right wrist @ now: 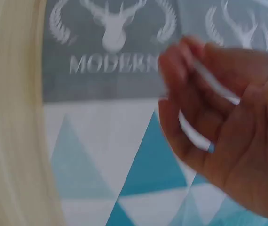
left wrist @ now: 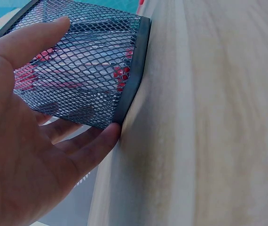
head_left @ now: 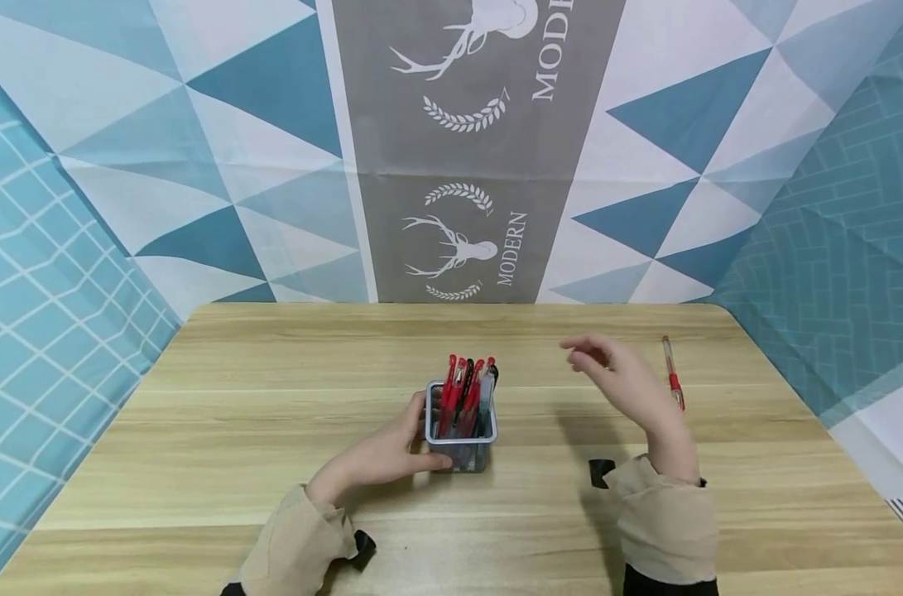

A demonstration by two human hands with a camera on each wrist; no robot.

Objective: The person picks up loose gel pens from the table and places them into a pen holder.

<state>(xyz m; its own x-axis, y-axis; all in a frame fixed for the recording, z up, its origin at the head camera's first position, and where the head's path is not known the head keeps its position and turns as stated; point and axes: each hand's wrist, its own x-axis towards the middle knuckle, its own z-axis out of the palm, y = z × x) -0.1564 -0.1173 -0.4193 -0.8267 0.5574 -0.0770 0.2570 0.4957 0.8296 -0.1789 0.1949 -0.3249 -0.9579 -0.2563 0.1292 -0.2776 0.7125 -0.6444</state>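
Observation:
A black mesh pen holder (head_left: 458, 457) stands on the table, filled with several red and black pens (head_left: 466, 396) leaning upright. My left hand (head_left: 384, 449) grips it from the left, thumb across the near side and fingers round the far side. Up close in the left wrist view, the thumb lies on the mesh (left wrist: 87, 61) and a fingertip touches the holder near its base. To the right, my right hand (head_left: 630, 389) hovers over the table, holding nothing, its fingers loosely bent. That same hand (right wrist: 228, 117) is slightly blurred in the right wrist view.
A single pen (head_left: 673, 377) with a red grip lies at the right of the wooden table (head_left: 272, 356), just beyond the right hand. Behind the table's far edge hangs a patterned cloth (head_left: 466, 157) with deer heads and triangles.

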